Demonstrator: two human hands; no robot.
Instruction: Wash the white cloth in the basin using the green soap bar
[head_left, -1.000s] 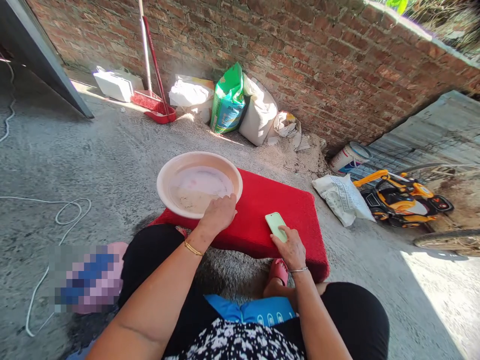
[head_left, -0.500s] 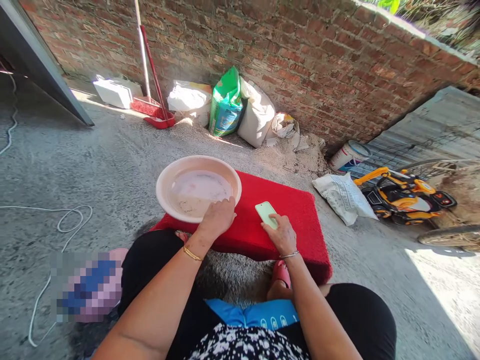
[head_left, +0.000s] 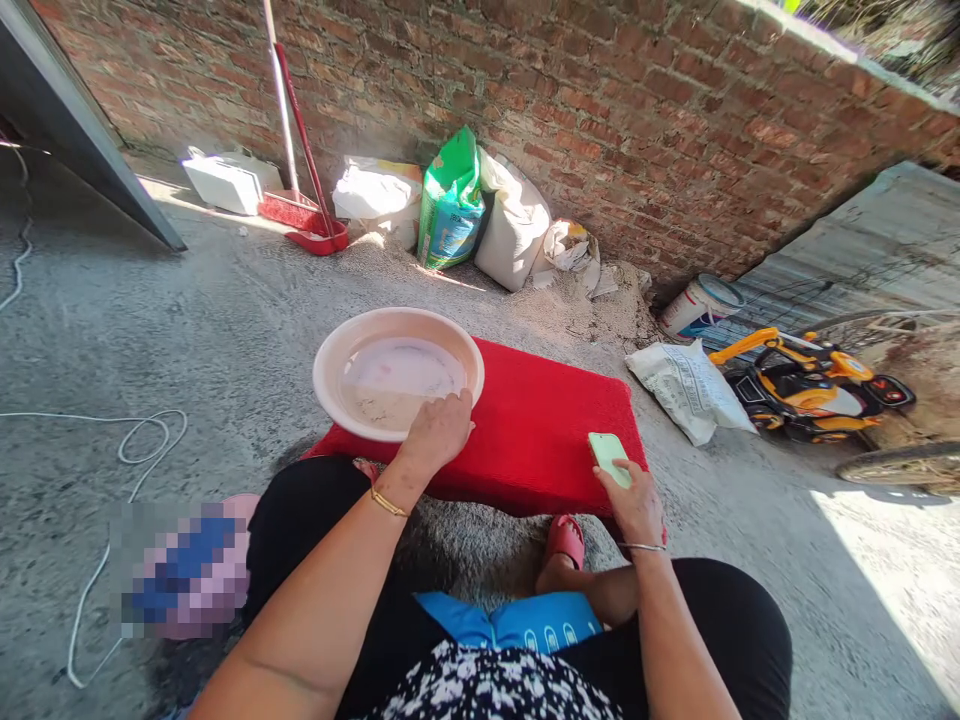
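Note:
A cream plastic basin (head_left: pixel 337 350) with a little pale grain and water in it sits on the left end of a red mat (head_left: pixel 532 430). My left hand (head_left: pixel 437 432) grips the basin's near rim. My right hand (head_left: pixel 636 503) holds a light green phone (head_left: pixel 607 454) flat on the mat's near right corner. My knees in black trousers are on either side, and a red sandal (head_left: pixel 564 541) shows below the mat.
Sacks (head_left: pixel 480 215) and a red dustpan with broom (head_left: pixel 304 215) lean on the brick wall. A white bucket (head_left: pixel 697 308), a printed sack (head_left: pixel 686 388) and an orange toy car (head_left: pixel 806 380) lie right. A white cable (head_left: pixel 127 440) loops left on the concrete.
My right hand has slid the green phone from the middle of the mat to its near right corner. My left hand has stayed on the basin's rim.

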